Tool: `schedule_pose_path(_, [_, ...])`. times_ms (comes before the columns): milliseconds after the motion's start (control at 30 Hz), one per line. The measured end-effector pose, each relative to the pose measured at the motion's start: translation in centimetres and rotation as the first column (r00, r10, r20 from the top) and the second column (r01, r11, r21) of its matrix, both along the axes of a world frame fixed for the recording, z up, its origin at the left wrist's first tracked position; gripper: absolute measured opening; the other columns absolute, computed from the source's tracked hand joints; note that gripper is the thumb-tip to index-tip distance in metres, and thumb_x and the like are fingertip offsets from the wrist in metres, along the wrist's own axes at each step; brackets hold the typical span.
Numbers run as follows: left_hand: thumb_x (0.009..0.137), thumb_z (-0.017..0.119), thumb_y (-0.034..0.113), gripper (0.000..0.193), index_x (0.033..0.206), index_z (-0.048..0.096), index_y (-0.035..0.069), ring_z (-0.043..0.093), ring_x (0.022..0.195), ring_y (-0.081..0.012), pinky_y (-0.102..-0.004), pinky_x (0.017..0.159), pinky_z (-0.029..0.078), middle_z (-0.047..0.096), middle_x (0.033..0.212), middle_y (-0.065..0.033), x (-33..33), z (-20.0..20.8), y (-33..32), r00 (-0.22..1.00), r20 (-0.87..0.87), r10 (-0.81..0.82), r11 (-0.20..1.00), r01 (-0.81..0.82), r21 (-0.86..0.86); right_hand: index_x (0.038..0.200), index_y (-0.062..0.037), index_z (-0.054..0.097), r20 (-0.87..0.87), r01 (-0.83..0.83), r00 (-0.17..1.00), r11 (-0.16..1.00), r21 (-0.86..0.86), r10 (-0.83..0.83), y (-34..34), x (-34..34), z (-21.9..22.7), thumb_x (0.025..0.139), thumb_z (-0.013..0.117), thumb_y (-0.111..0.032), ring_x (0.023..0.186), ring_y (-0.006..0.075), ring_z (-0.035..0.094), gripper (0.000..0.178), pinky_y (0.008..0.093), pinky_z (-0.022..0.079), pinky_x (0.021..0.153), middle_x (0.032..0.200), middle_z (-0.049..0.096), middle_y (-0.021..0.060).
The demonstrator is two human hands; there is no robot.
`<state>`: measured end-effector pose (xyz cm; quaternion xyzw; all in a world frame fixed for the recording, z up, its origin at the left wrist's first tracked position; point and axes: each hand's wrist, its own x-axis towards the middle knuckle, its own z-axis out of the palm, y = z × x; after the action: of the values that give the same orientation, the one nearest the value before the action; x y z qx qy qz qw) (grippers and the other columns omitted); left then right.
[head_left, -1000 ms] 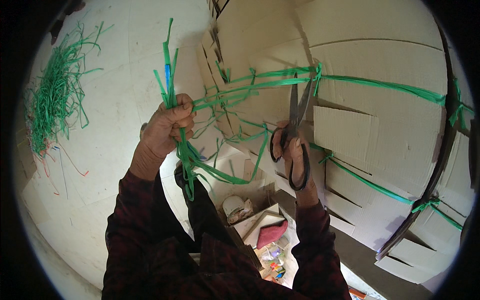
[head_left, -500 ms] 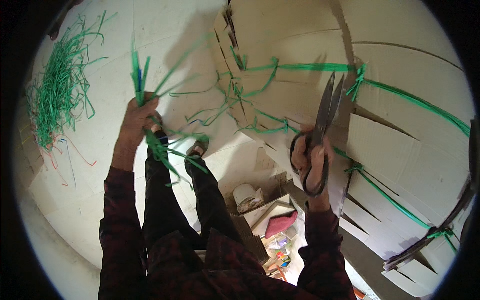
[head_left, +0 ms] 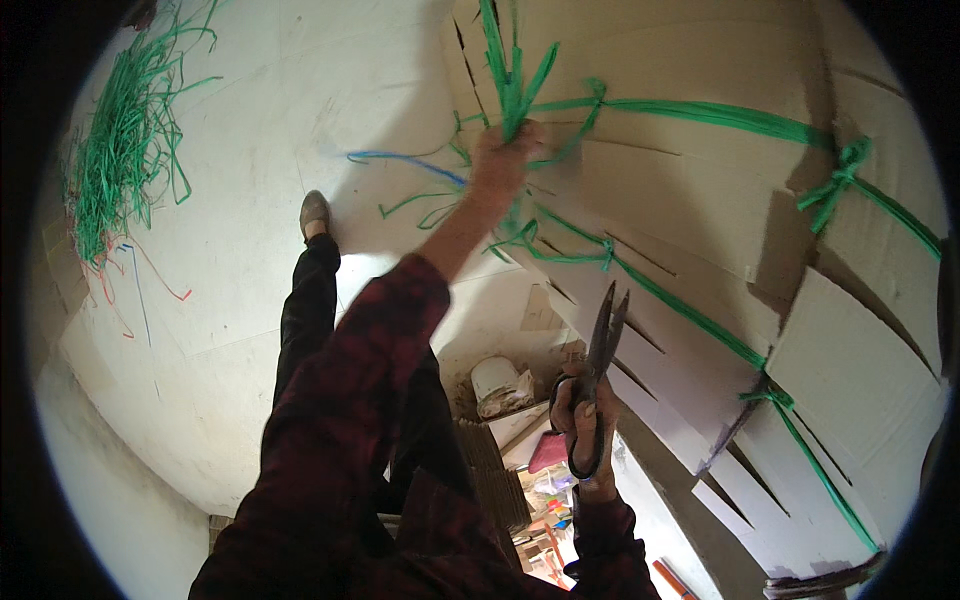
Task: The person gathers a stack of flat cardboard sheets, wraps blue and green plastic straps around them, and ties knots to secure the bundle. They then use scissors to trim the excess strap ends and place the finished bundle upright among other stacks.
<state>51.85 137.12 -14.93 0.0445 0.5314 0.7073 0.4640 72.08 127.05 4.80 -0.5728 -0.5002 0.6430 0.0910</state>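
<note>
My left hand point(head_left: 500, 165) is closed round a bunch of green plastic strapping strips point(head_left: 513, 95), whose ends stick up above the fist. It reaches across to the edge of a stack of flat cardboard sheets point(head_left: 690, 210). Lower and to the right, my right hand point(head_left: 583, 420) grips a pair of scissors point(head_left: 602, 345) by the dark handles, blades pointing up and slightly apart. Knotted green bands point(head_left: 720, 115) run across the cardboard. A blue strip point(head_left: 410, 160) and loose green ends trail by my left wrist.
A tangled heap of green strips point(head_left: 125, 140) lies on the pale floor at the far left, with some red and blue strands. Below the cardboard stand a white bucket point(head_left: 494, 382), folded brown cardboard point(head_left: 490, 470) and a pink-red item point(head_left: 548, 453).
My left hand has swung right with the green strips, from the open floor to the cardboard's edge. The right hand with the scissors has dropped lower and slightly left.
</note>
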Motion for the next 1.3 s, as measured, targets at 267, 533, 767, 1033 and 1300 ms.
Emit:
schedule_pose_path(267, [0.087,0.051,0.023,0.021,0.080,0.057,0.003,0.051,0.061,-0.0133,-0.0266,0.060,0.040,0.057,0.071,-0.0060,1.5,1.2,0.0,0.952,0.192,-0.239,0.954,0.193,0.229,0.108,0.0002,0.046,-0.007,-0.040,0.999,0.998,0.039,0.041,1.6,-1.8,-0.7,0.084,0.054,-0.050,0.052,0.0033,0.034,0.057,0.0193,0.025,0.044,0.066,0.043,-0.0019])
schedule_pose_path(533, [0.090,0.049,0.029,0.026,0.090,0.053,0.003,0.042,0.046,-0.0097,-0.0214,0.043,0.032,0.050,0.063,-0.0040,-2.6,0.8,-3.0,0.657,0.487,-0.575,0.806,0.353,0.475,0.114,0.0046,0.043,-0.047,-0.082,0.995,0.993,0.083,0.086,5.5,-4.9,-3.4,0.086,0.053,-0.048,0.050,0.0051,0.036,0.060,0.0200,0.027,0.043,0.071,0.045,0.0015])
schedule_pose_path(767, [0.089,0.056,0.023,0.019,0.087,0.053,0.004,0.025,0.041,-0.0028,-0.0194,0.037,0.019,0.032,0.055,0.0067,-9.7,-0.1,-5.0,0.568,0.558,-0.604,0.788,0.327,0.521,0.110,0.0006,0.047,0.037,-0.087,0.996,0.994,0.071,0.085,8.3,-8.3,-5.3,0.089,0.049,-0.041,0.052,0.0045,0.036,0.047,0.0194,0.028,0.047,0.069,0.045,-0.0006])
schedule_pose_path(1033, [0.088,0.059,0.023,0.023,0.088,0.054,0.001,0.025,0.041,-0.0026,-0.0193,0.036,0.017,0.032,0.054,0.0070,-11.4,0.2,-4.6,0.568,0.548,-0.614,0.789,0.427,0.442,0.106,-0.0010,0.047,-0.035,-0.093,0.995,0.986,0.137,0.098,11.3,-11.2,-8.6,0.092,0.041,-0.043,0.052,0.0046,0.036,0.045,0.0201,0.028,0.046,0.066,0.042,-0.0025])
schedule_pose_path(1300, [0.090,0.055,0.025,0.018,0.080,0.047,0.011,0.024,0.042,0.0005,-0.0175,0.036,0.018,0.031,0.057,0.0096,-11.3,-1.2,-6.0,0.580,0.525,-0.623,0.782,0.452,0.428,0.106,0.0000,0.049,-0.130,0.090,0.988,0.996,0.003,-0.089,11.0,-12.9,-9.0,0.091,0.048,-0.036,0.050,0.0027,0.035,0.039,0.0195,0.028,0.044,0.063,0.039,-0.0052])
